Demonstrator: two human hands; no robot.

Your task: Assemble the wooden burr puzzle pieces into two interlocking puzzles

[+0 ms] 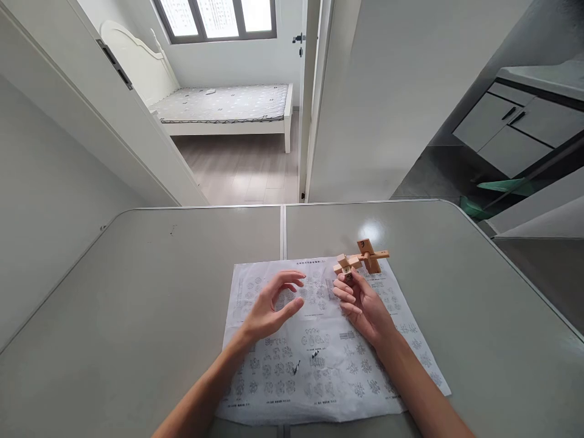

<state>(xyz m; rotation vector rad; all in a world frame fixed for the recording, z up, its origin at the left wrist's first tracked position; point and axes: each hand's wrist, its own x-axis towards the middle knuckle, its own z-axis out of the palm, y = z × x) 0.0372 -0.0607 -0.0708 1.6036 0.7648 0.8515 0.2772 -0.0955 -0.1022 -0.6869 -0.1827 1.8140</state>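
Note:
My right hand [360, 304] pinches a small wooden burr puzzle [347, 265] made of crossed light-wood blocks, one with a dark mark on its end. Behind it and slightly to the right is a darker wooden piece [368, 257], flat boards crossed on a rod, with a black mark on one board. Whether the two touch I cannot tell. To the left, my left hand [276, 304] hovers over the paper with thumb and fingers apart and nothing between them. Under both hands lies a creased instruction sheet [292, 401] printed with rows of small diagrams.
The sheet rests on a grey table [128, 316] with a metal seam down its middle and rounded far corners. Beyond stand a door frame, a bed [223, 104] under a window, and a white cabinet [506, 128] at the right.

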